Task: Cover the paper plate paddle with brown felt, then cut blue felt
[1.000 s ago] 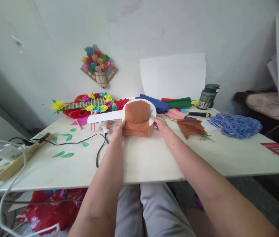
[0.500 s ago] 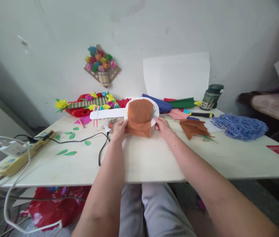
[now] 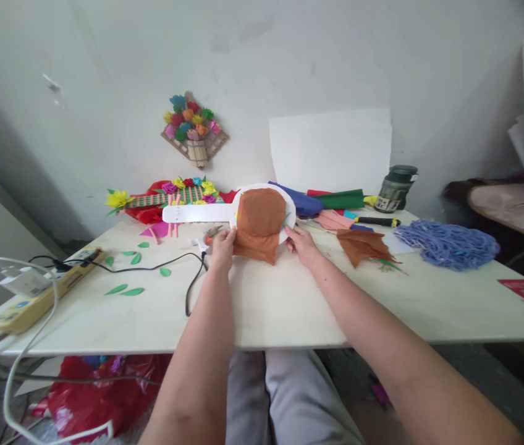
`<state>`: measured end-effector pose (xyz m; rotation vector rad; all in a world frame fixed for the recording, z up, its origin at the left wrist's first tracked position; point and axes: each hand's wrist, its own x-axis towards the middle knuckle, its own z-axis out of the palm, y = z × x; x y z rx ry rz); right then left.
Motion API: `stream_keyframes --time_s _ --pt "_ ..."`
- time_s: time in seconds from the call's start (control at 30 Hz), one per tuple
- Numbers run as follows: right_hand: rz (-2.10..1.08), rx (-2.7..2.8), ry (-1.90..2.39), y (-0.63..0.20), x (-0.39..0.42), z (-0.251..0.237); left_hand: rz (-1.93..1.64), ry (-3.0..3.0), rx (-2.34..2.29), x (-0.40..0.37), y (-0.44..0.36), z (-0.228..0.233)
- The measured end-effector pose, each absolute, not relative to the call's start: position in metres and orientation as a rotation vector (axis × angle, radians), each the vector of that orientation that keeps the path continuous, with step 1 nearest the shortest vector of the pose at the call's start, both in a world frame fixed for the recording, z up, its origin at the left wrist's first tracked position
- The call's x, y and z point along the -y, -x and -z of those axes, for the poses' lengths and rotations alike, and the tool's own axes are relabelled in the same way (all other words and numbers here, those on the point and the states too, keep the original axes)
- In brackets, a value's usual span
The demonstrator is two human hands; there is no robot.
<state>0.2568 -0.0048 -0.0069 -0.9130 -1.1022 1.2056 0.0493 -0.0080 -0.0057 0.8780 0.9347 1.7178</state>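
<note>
On the desk (image 3: 266,309), the white disc (image 3: 290,213) with its brown cloth (image 3: 258,224) now stands tilted more upright than a second ago, the left hand (image 3: 223,244) and right hand (image 3: 300,242) gripping its two sides.

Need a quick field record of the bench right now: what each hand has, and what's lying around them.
left hand: grips the left edge of the brown cloth
right hand: holds the right rim of the white paddle board
brown cloth: draped over the board's round end, lower edge hanging
left of hands: black cable, green paper leaves, yellow power strip
right of hands: brown scrap, blue yarn
</note>
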Motion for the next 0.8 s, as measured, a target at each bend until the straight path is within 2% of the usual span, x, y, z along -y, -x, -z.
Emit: stream_keyframes --time_s 0.3,0.63,0.73,0.8 --pt "-1.28 1.044 0.899 -0.254 0.006 0.006 -1.614 -0.786 -0.882 0.017 -0.053 -0.001" --pt "-1.281 1.136 0.989 -0.254 -0.001 0.005 -1.779 -0.851 -0.905 0.013 -0.05 -0.003" --pt "-1.152 1.136 1.103 -0.267 -0.012 0.004 -1.855 -0.823 -0.966 0.01 -0.047 -0.003" --pt "-0.89 1.177 1.273 -0.277 -0.022 0.004 -1.908 -0.795 -1.007 0.007 -0.044 -0.002"
